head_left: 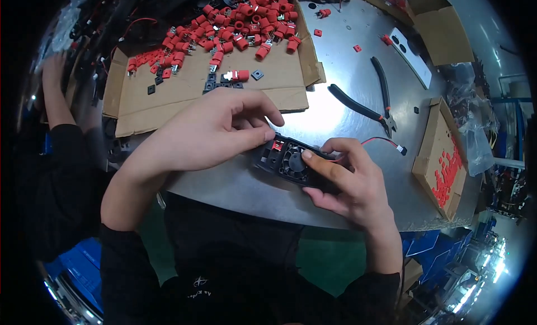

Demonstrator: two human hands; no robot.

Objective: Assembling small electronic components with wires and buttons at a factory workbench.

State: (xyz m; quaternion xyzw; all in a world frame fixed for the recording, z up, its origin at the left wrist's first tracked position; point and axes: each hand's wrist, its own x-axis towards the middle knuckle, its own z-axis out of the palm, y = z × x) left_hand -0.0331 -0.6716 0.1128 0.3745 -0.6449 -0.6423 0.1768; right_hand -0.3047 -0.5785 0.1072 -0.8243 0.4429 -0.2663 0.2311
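Above the table's near edge, a black plastic housing (267,164) carries a small black fan (295,162) and a red piece (277,146) set near its left end. My right hand (355,182) grips the housing's right end, thumb on top beside the fan, other fingers around the side and below. From the left, my left hand (207,129) reaches over with its thumb tip at the housing's upper left corner. Its index finger is bent and raised, and the other fingers curl behind, partly hidden. A red wire with a black connector (401,150) trails right from the housing.
Beyond my left hand, a cardboard tray (128,112) holds a heap of red sockets (246,25) and black square pieces (151,89). Black-handled cutters (386,118) and a white panel (413,59) lie right. A box (426,157) contains small red pieces. Another person's arm (54,95) is far left.
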